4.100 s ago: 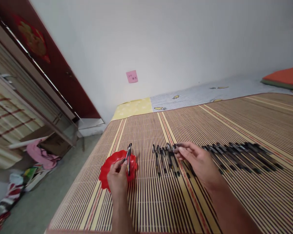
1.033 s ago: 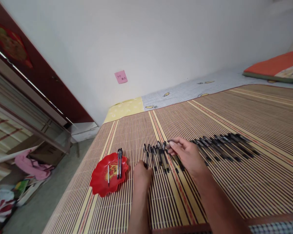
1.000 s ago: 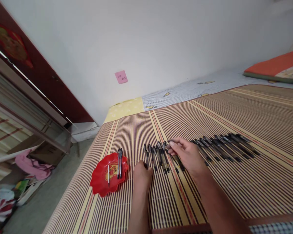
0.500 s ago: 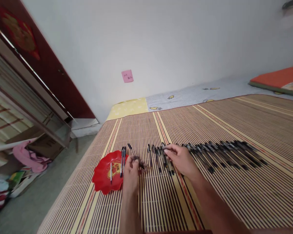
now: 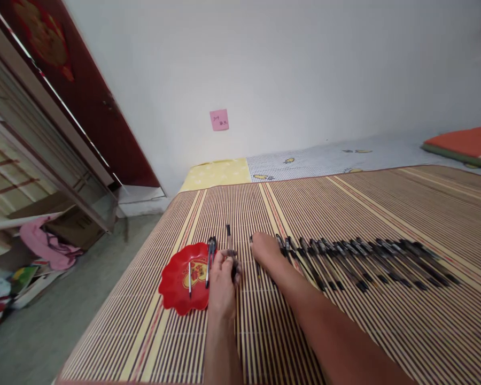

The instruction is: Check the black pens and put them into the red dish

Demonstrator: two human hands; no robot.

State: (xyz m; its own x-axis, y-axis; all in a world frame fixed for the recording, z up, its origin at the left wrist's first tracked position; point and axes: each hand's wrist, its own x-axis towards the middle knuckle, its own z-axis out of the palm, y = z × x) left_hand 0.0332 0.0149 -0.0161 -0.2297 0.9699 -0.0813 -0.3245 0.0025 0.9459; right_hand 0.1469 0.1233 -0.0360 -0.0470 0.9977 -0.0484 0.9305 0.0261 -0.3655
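Observation:
My left hand (image 5: 223, 270) is closed around a pen (image 5: 229, 235), whose dark end points up and away from me. Something black also shows beside its fingers, too blurred to make out. Close to this hand is a red scalloped plate (image 5: 170, 291). A thin white stick like a refill (image 5: 189, 280) lies in it, and black-capped pens (image 5: 210, 254) rest across its right edge. My right hand (image 5: 265, 248) is bent palm-down over the left end of a row of black pens (image 5: 353, 254). Its fingers look curled but are mostly hidden, as is whatever they grip.
A striped bamboo mat (image 5: 344, 331) covers the bed. Patterned cloth (image 5: 312, 158) and an orange folded item (image 5: 465, 140) lie at the far side by the wall. A pink note (image 5: 219, 120) is on the wall. Boxes and a pink cloth (image 5: 48, 246) are low at left.
My right hand has moved left along the pens and turned palm-down, uncovering pens to its right. The pen in my left hand now stands straighter. The view has shifted slightly.

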